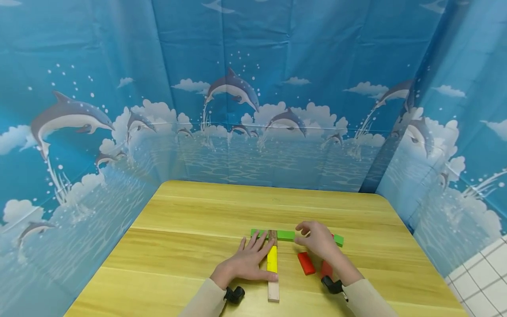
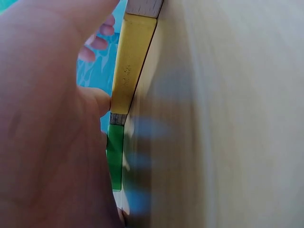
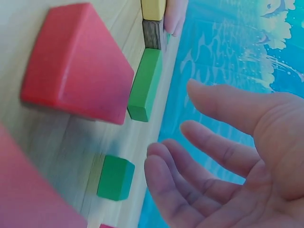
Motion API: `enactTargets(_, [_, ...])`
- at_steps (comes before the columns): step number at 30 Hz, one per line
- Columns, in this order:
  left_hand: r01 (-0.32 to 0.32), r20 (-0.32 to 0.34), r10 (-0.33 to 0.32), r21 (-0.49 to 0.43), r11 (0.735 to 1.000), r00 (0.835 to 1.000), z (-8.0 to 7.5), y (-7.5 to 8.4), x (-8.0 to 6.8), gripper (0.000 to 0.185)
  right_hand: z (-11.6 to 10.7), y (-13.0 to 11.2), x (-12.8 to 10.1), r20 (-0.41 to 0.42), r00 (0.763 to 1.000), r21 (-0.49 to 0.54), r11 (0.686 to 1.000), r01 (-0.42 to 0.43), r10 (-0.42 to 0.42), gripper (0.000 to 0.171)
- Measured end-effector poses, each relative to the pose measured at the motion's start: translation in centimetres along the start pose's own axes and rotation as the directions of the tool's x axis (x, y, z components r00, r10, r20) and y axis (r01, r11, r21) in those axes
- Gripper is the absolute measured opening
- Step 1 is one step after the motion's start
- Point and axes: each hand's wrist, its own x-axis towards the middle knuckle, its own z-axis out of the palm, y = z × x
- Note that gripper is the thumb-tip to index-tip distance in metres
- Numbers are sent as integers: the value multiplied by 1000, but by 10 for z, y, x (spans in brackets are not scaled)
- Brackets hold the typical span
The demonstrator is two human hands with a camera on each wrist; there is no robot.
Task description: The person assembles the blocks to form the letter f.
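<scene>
We find the left hand (image 1: 247, 259) lying flat on the wooden worktop (image 1: 198, 220), fingers extended, its thumb touching the yellow block (image 1: 271, 259) and its fingertips beside the dark block (image 1: 272, 237); it grips nothing. The yellow block lies in a line with a plain wooden block (image 1: 273, 290) nearer the person. The right hand (image 1: 317, 240) hovers with fingers loosely curled and holds nothing, just over the right part of the green bar (image 1: 285, 234), which runs crosswise at the far end of that line. A red block (image 1: 306, 263) lies on the worktop just beside the right wrist.
</scene>
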Motion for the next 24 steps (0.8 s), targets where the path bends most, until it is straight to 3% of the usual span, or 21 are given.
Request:
enactTargets(11, [20, 5, -20, 2, 1000, 1000, 0, 2, 0, 107, -8, 5, -31, 97, 995, 89, 995, -43, 34, 37])
enactTargets(17, [27, 3, -27, 4, 1000, 1000, 0, 1, 0, 109, -8, 14, -39, 176, 984, 143, 989, -32, 6, 43])
enactTargets(24, [18, -4, -18, 14, 1000, 1000, 1, 0, 1, 110, -4, 23, -42, 222, 975, 90, 996, 9, -29, 51])
